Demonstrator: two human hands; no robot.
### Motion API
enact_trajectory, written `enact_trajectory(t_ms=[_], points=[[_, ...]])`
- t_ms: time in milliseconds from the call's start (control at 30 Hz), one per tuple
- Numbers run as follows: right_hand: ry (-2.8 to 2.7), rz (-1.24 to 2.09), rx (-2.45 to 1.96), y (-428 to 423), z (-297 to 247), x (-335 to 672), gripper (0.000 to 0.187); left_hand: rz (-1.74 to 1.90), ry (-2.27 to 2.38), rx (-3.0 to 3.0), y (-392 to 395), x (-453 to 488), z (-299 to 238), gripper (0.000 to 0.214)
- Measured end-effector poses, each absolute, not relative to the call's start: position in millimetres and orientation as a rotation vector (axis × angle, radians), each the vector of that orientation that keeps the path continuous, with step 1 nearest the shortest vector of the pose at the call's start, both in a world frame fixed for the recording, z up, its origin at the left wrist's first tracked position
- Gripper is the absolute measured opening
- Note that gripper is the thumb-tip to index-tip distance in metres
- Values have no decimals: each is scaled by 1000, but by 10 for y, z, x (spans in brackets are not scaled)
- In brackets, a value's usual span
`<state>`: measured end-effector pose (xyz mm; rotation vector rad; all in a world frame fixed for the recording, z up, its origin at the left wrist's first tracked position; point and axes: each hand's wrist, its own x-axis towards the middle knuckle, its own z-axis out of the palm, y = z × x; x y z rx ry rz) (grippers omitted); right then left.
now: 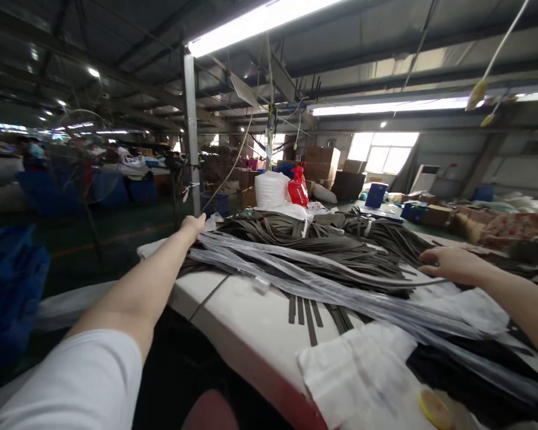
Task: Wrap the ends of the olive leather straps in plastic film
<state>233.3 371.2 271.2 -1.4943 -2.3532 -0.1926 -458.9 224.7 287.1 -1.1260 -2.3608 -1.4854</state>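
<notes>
My left hand (192, 228) reaches to the far left corner of the table, its fingers closed at the end of a long strip in a clear plastic sleeve (291, 251). That strip runs across the table to my right hand (452, 266), whose curled fingers close by its other end; the exact grip there is partly hidden. Under and behind it lies a heap of dark grey flat straps (273, 230). More clear plastic sleeves (363, 307) stretch diagonally toward the lower right. Several cut strap ends (307, 313) stick out over the white tabletop (246, 310).
A crumpled white sheet (358, 370) and a yellow tape roll (434, 408) lie at the near edge. Behind the heap stand a white roll (271, 190) and a red bag (298, 188). A metal post (191, 125) rises beyond the left corner. Blue crates (13, 286) stand left.
</notes>
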Motion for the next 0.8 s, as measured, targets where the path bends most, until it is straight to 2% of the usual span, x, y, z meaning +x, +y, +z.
enact_trajectory(t_ms=[133, 267, 367, 500, 633, 800], points=[[-2402, -79, -1596, 3442, 2242, 2368, 20, -1280, -2468, -1323, 2278, -4062, 1806, 45], [-2346, 38, -1577, 2826, 1864, 2394, 27, -1108, -2398, -1710, 2092, -3147, 632, 50], [-2263, 108, -1601, 2325, 1477, 2349, 28, -958, -2260, -1853, 1858, -2557, 10, 56], [-2225, 127, -1762, 1792, 735, 2320, 29, -849, -2141, -1860, 1738, -2252, -299, 59], [-2167, 20, -1903, 1510, 17, 2304, 42, -789, -2213, -1823, 1780, -2273, -300, 59], [-2121, -85, -1959, 1502, -317, 2253, 45, -734, -2263, -1881, 1768, -2278, -265, 54]])
